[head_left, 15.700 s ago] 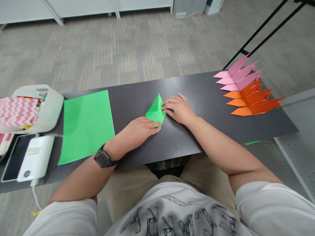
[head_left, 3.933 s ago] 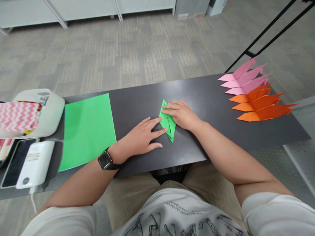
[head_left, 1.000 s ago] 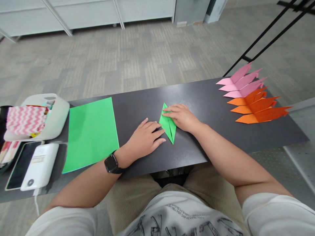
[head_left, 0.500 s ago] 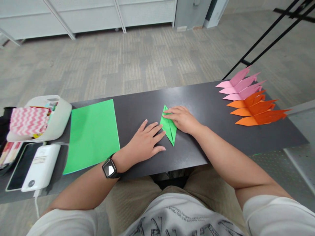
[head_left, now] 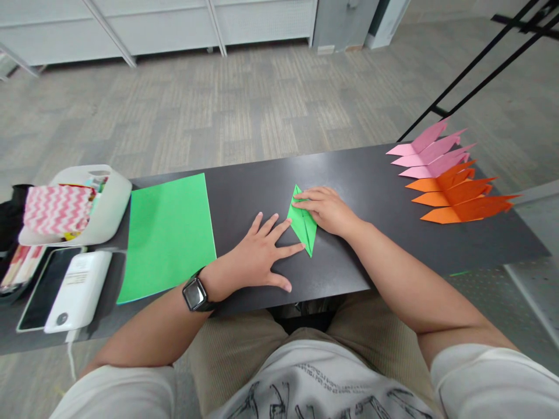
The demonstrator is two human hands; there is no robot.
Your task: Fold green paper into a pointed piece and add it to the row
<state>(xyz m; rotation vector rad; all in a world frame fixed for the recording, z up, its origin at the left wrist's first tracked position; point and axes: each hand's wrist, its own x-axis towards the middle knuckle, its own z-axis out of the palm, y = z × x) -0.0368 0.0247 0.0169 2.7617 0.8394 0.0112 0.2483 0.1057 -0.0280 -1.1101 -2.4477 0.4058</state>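
A narrow folded green paper piece (head_left: 303, 224) lies flat on the dark table (head_left: 375, 244), pointed at both ends. My left hand (head_left: 262, 254) rests flat beside it with fingers spread, two fingertips touching its left edge. My right hand (head_left: 328, 209) lies over its upper right side, fingers stretched flat and pressing near the top point. Neither hand grips anything.
A flat green sheet (head_left: 169, 233) lies to the left. Further left are a white basket (head_left: 107, 212) with a pink zigzag pouch (head_left: 55, 208), a white power bank (head_left: 78, 290) and a phone (head_left: 41, 297). Folded pink pieces (head_left: 430, 151) and orange pieces (head_left: 458, 198) lie far right.
Earlier the green piece was a wider kite shape; it is now narrow. In the last second my left fingers have spread wider; my right hand stays on the piece.
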